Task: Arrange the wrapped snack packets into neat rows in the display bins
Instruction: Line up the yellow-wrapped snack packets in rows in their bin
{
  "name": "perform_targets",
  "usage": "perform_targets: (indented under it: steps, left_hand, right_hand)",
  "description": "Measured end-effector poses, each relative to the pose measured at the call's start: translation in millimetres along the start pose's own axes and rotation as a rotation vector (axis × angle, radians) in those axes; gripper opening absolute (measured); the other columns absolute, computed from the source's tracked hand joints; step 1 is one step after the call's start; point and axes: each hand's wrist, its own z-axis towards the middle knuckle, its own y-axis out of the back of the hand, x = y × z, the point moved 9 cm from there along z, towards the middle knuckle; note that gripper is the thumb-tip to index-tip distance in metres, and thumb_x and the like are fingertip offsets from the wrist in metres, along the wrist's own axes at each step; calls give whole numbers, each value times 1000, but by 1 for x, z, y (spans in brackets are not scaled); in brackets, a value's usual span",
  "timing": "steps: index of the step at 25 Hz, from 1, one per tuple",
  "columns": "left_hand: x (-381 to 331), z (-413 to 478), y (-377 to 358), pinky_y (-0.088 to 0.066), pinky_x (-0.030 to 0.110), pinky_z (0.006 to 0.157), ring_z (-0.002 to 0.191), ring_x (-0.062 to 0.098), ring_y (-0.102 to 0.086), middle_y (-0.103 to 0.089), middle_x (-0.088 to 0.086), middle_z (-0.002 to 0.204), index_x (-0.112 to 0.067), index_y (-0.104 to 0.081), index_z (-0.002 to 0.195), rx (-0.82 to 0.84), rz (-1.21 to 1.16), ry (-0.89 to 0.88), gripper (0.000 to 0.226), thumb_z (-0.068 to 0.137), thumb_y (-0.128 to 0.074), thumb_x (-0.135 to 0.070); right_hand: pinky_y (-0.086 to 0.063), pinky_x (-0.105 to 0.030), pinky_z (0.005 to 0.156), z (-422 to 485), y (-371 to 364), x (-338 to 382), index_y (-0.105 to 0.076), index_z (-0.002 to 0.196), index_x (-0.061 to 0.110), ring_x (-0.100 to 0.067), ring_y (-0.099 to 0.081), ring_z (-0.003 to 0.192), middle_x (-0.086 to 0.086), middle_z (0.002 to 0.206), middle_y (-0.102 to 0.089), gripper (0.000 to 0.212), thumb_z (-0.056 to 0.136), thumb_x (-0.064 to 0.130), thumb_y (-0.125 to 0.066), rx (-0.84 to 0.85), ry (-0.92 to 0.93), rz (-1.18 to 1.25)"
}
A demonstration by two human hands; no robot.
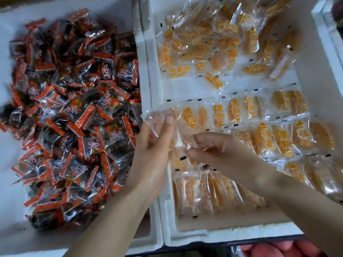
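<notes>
Our left hand (154, 145) grips a yellow packet (156, 119), long axis pointing away; our right hand (219, 149) pinches a wrapper (186, 143) just beside it. We judge the packet belongs at the left end of the row (232, 114), directly beneath, in the right bin (204, 236).

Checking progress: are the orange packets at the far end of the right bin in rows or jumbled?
Jumbled. The far orange packets lie at mixed angles and overlap; the near packets lie in rows.

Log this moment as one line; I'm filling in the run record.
step: rowing orange packets | left hand: holds packet | right hand: pinches wrapper | right bin: near rows neat, far pile loose
</notes>
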Motion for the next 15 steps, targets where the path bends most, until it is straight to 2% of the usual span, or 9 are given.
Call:
perform_targets:
  steps: [2, 4, 5, 7, 9, 10, 12, 13, 15]
  left_hand:
    - [-1, 4, -2, -59, 37, 78, 99, 19, -69, -68, 9, 112, -23, -55, 105, -22, -26, -21, 35, 77, -57, -44]
    - [-4, 7, -5, -59, 31, 63, 70, 14, -69, -71, 3, 84, -18, -51, 100, -57, -28, -37, 17, 90, -52, -31]
    - [-5, 7, -8, -57, 28, 57, 57, 11, -62, -65, 2, 71, -15, -50, 98, -70, -17, -38, 11, 95, -48, -25]
    - [1, 7, -17, -55, 25, 54, 49, 7, -51, -53, 1, 65, -9, -46, 97, -62, 44, -27, 10, 99, -44, -18]
    - [11, 6, -30, -59, 33, 68, 57, 7, -53, -52, 0, 72, -8, -48, 105, 21, 73, 24, 18, 99, -42, -25]
    - [18, 5, -39, -56, 42, 86, 70, 9, -59, -58, -2, 82, -11, -51, 114, 78, 48, 88, 29, 98, -42, -34]
    - [32, 1, -53, -34, 48, 112, 116, 24, -58, -63, 7, 125, -17, -50, 133, 142, -29, 242, 54, 92, -37, -50]
    - [34, -2, -61, -30, 47, 113, 126, 29, -49, -53, 16, 132, -16, -50, 135, 155, -53, 272, 55, 94, -34, -49]
    - [36, -6, -75, -46, 44, 92, 107, 32, -57, -50, 8, 110, -16, -60, 120, 183, -75, 247, 39, 99, -35, -36]
  right_hand:
    - [-43, -6, 56, -6, 20, -13, -67, 91, 22, 1, -64, 67, 5, 85, -69, 8, 84, 24, -65, -70, -49, 0]
    - [-44, -11, 58, -9, 36, -20, -66, 84, 6, -7, -65, 64, -7, 75, -65, 14, 87, 19, -61, -126, -39, -15]
    - [-46, -14, 59, -10, 44, -26, -62, 84, -4, -13, -66, 65, -16, 75, -62, 20, 89, 14, -58, -153, -35, 6]
    - [-49, -14, 55, -17, 55, -32, -58, 88, -14, -11, -65, 60, -20, 76, -60, 21, 92, 5, -50, -187, -43, 104]
    - [-48, -11, 55, -20, 57, -34, -61, 97, -4, -5, -62, 60, -10, 76, -60, 15, 94, 3, -47, -154, -41, 165]
    - [-47, -11, 56, -21, 56, -35, -60, 105, 4, -5, -61, 63, -7, 77, -59, 18, 95, 4, -46, -135, -43, 199]
    - [-45, -15, 61, -23, 52, -45, -63, 107, 19, -10, -55, 70, -5, 81, -54, 23, 96, 9, -45, -119, -92, 314]
    - [-44, -19, 66, -23, 50, -50, -68, 101, 25, -12, -52, 71, -5, 82, -54, 20, 94, 19, -49, -118, -114, 373]
    - [-40, -25, 78, -25, 49, -52, -70, 94, 42, -13, -55, 73, 4, 81, -64, 27, 80, 58, -53, -105, -120, 326]
